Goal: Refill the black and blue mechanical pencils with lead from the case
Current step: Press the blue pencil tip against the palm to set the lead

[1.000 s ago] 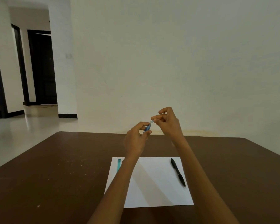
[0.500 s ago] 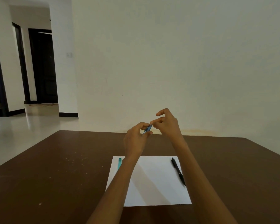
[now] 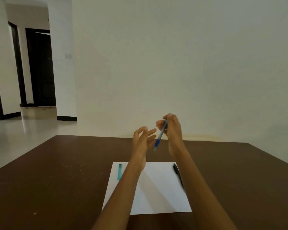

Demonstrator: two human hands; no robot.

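My right hand (image 3: 172, 128) holds the blue mechanical pencil (image 3: 160, 137) above the table, gripping its top end so its tip slants down and to the left. My left hand (image 3: 143, 140) hovers just left of the pencil with fingers spread and nothing in it. The black mechanical pencil (image 3: 177, 174) lies on the right side of a white paper sheet (image 3: 158, 196), partly hidden by my right forearm. A teal lead case (image 3: 119, 171) lies near the sheet's left edge.
The brown table (image 3: 56, 180) carries scattered pale crumbs at its left. A white wall stands just behind the table's far edge. A doorway and hallway open at the far left.
Both hands were pinched together on the blue pencil. Now my left hand has let go and opened, and my right hand has lifted the pencil up and to the right.
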